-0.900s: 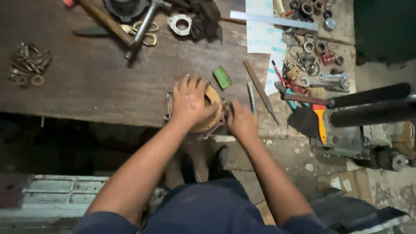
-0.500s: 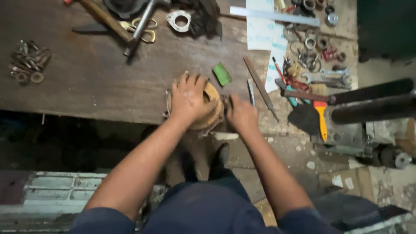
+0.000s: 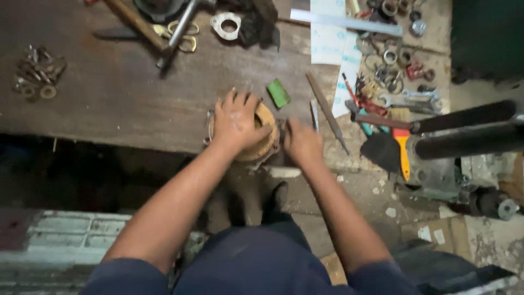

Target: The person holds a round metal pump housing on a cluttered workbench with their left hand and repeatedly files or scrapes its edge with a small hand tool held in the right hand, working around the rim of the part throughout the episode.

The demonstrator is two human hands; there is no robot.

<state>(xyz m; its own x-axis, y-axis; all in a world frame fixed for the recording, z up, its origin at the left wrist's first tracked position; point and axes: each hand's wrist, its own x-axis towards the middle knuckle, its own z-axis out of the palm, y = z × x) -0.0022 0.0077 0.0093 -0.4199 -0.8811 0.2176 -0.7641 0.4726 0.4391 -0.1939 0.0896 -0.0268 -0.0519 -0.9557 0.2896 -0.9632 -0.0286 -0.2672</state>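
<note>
Left hand (image 3: 236, 121) spread flat, fingers apart, pressing on round orange-wound coil part (image 3: 261, 143) at near edge of dark worktop (image 3: 120, 93), right hand (image 3: 302, 143) just beside it, blurred, finger state cannot be told, green block (image 3: 278, 93) near, flat file (image 3: 326, 112) beyond.

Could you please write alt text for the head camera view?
A person's left hand presses on a round yellowish wound part at a dark workbench's edge; the right hand rests beside it, tools scattered behind.
</note>
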